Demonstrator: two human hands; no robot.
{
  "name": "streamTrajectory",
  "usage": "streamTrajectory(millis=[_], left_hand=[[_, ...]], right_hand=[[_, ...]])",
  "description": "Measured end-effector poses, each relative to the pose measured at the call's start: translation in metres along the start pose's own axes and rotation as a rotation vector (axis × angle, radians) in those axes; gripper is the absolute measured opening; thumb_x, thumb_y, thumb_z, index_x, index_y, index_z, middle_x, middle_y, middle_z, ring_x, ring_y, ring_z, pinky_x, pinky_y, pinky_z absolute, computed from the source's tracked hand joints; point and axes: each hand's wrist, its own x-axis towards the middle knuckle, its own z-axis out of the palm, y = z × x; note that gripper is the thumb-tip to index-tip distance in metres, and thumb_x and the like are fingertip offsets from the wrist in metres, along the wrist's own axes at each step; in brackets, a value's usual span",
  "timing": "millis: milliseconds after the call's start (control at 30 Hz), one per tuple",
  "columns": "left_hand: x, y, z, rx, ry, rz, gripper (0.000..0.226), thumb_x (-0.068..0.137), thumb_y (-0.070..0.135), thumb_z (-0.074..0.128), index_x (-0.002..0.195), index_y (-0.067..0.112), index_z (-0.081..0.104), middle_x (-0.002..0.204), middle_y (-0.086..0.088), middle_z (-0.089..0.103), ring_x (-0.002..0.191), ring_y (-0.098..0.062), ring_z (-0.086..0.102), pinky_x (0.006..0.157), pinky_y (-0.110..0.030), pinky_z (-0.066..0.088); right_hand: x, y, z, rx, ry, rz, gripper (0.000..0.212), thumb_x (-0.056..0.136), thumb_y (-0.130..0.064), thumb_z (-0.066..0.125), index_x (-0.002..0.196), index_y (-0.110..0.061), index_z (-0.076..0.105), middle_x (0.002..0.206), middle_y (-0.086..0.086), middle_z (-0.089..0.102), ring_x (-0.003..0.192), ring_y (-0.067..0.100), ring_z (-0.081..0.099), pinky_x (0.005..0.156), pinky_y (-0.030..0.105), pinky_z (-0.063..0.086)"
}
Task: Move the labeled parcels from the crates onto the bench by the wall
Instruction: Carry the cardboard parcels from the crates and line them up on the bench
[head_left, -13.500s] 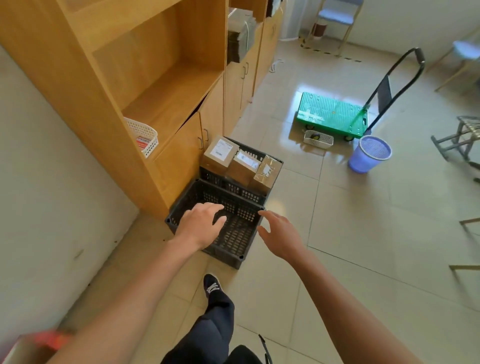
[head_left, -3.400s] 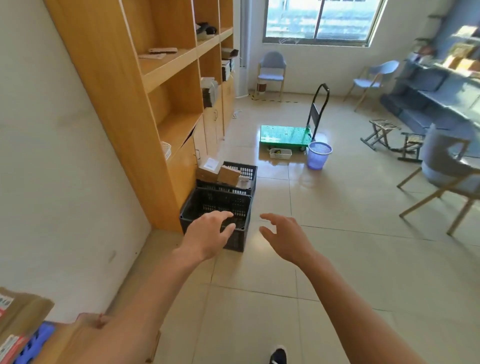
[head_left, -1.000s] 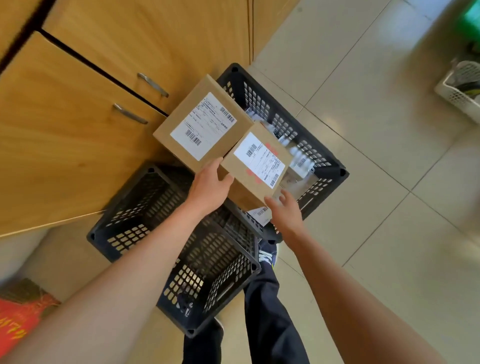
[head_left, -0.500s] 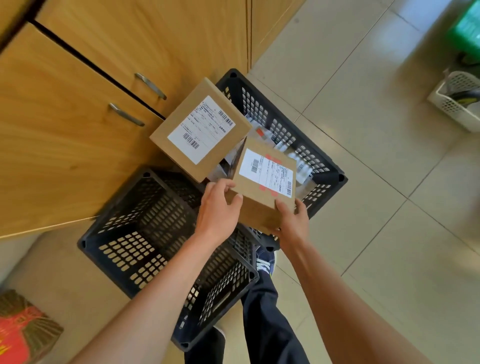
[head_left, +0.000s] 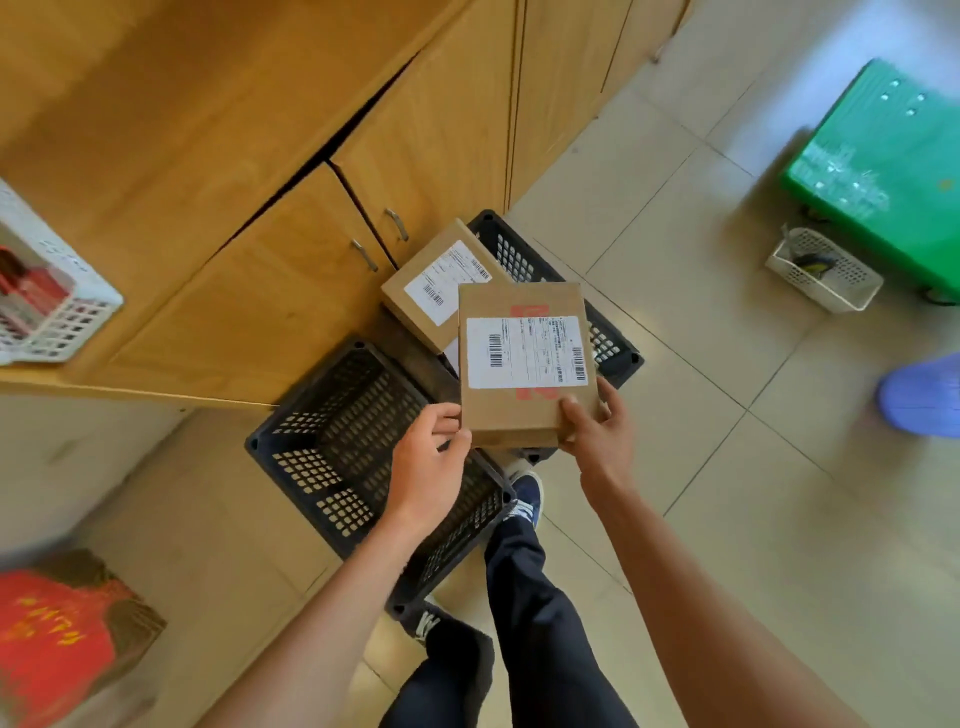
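A flat cardboard parcel (head_left: 524, 364) with a white shipping label is held up above the two black crates (head_left: 363, 441), clear of both. The left hand (head_left: 428, 465) pinches its near left corner, thumb and fingertips curled onto the edge. The right hand (head_left: 597, 426) grips the near right corner, thumb on the top face and fingers wrapped underneath. A second labeled parcel (head_left: 441, 283) lies tilted over the far crate (head_left: 608, 338), leaning by the cupboard doors (head_left: 291, 291). The near crate looks bare of parcels as far as its mesh floor shows.

The held parcel looks stiff: its faces are flat, its edges crisp, and it does not sag though it is gripped only along the near edge. That, and the light pinch on the left, suggests it is not heavy. The plain cardboard should give decent friction, while the glossy label is likely slicker, so fingers are better kept on bare board. Holding it by one edge leaves the far end hanging free, so for the carry to the worktop by the wall a steadier hold would be on opposite sides with fingers underneath. The contents cannot be told, so it is best set down flat, not dropped.
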Motion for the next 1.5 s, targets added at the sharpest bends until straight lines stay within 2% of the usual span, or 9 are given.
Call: streamTrajectory(millis=[333, 467, 567, 667, 767, 933, 1100, 1367, 1500], left_hand=[[-0.141, 0.036, -0.2, 0.023, 0.304, 0.208, 0.064, 0.097, 0.036, 0.065, 0.153, 0.031, 0.034, 0.154, 0.013, 0.041, 0.14, -0.007, 0.036, 0.115, -0.033, 0.031], [-0.201, 0.046, -0.274, 0.134, 0.416, 0.254, 0.08, 0.095, 0.043, 0.067, 0.159, 0.034, 0.02, 0.164, 0.009, 0.027, 0.15, -0.012, 0.024, 0.118, -0.035, 0.024], [-0.241, 0.04, -0.311, 0.208, 0.431, 0.158, 0.083, 0.093, 0.051, 0.066, 0.159, 0.034, 0.02, 0.163, 0.005, 0.031, 0.149, -0.018, 0.028, 0.12, -0.048, 0.029], [-0.284, 0.019, -0.333, 0.107, 0.492, 0.077, 0.08, 0.09, 0.048, 0.071, 0.157, 0.035, 0.029, 0.151, 0.015, 0.045, 0.134, -0.006, 0.047, 0.114, -0.033, 0.037], [-0.331, -0.014, -0.343, -0.083, 0.566, 0.095, 0.052, 0.092, 0.03, 0.074, 0.139, 0.042, 0.055, 0.125, 0.025, 0.066, 0.113, 0.004, 0.063, 0.108, -0.035, 0.047], [-0.414, -0.069, -0.344, -0.319, 0.865, 0.097, 0.032, 0.094, 0.016, 0.07, 0.124, 0.027, 0.068, 0.105, 0.018, 0.075, 0.101, -0.002, 0.07, 0.092, -0.026, 0.055], [-0.502, -0.135, -0.349, -0.469, 1.207, 0.027, 0.028, 0.096, 0.018, 0.069, 0.122, 0.03, 0.068, 0.103, 0.02, 0.075, 0.098, 0.001, 0.07, 0.091, -0.03, 0.057], [-0.668, -0.268, -0.393, -0.567, 1.687, -0.135, 0.017, 0.094, 0.026, 0.07, 0.111, 0.022, 0.069, 0.093, 0.017, 0.072, 0.085, 0.009, 0.063, 0.084, -0.026, 0.051], [-0.749, -0.329, -0.419, -0.598, 1.775, -0.127, 0.029, 0.095, 0.026, 0.069, 0.123, 0.022, 0.067, 0.101, 0.018, 0.073, 0.09, 0.01, 0.064, 0.086, -0.021, 0.05]], right_hand=[[-0.181, -0.101, 0.002, -0.378, -0.523, -0.423, 0.044, 0.096, -0.021, 0.067, 0.127, -0.05, 0.057, 0.129, -0.011, 0.063, 0.111, 0.016, 0.066, 0.086, 0.047, 0.061], [-0.244, -0.137, 0.039, -0.53, -0.7, -0.626, 0.046, 0.098, -0.013, 0.062, 0.139, -0.031, 0.054, 0.118, -0.018, 0.063, 0.096, -0.01, 0.063, 0.077, 0.018, 0.058], [-0.283, -0.151, 0.075, -0.595, -0.835, -0.721, 0.048, 0.096, -0.012, 0.066, 0.139, -0.032, 0.055, 0.121, -0.021, 0.061, 0.103, -0.008, 0.059, 0.089, 0.025, 0.055], [-0.317, -0.157, 0.108, -0.673, -0.989, -0.814, 0.047, 0.094, -0.017, 0.068, 0.136, -0.035, 0.055, 0.125, -0.023, 0.059, 0.116, 0.004, 0.056, 0.102, 0.044, 0.051], [-0.353, -0.152, 0.136, -0.74, -1.121, -0.877, 0.048, 0.094, -0.021, 0.069, 0.138, -0.036, 0.055, 0.131, -0.016, 0.06, 0.124, 0.01, 0.053, 0.104, 0.042, 0.05], [-0.432, -0.118, 0.177, -0.7, -1.208, -0.969, 0.048, 0.093, -0.028, 0.071, 0.138, -0.036, 0.054, 0.136, -0.01, 0.058, 0.125, 0.008, 0.051, 0.093, 0.017, 0.049], [-0.536, -0.051, 0.211, -0.604, -1.309, -0.988, 0.068, 0.095, -0.035, 0.068, 0.15, -0.048, 0.031, 0.16, -0.017, 0.031, 0.141, 0.005, 0.033, 0.11, 0.034, 0.043], [-0.715, 0.105, 0.238, -0.73, -1.611, -0.941, 0.055, 0.094, -0.028, 0.07, 0.14, -0.046, 0.045, 0.129, -0.031, 0.051, 0.104, -0.028, 0.048, 0.086, 0.002, 0.042], [-0.808, 0.189, 0.248, -0.826, -1.761, -0.941, 0.073, 0.083, -0.046, 0.069, 0.148, -0.05, 0.037, 0.136, -0.031, 0.052, 0.128, -0.012, 0.047, 0.115, 0.034, 0.039]])
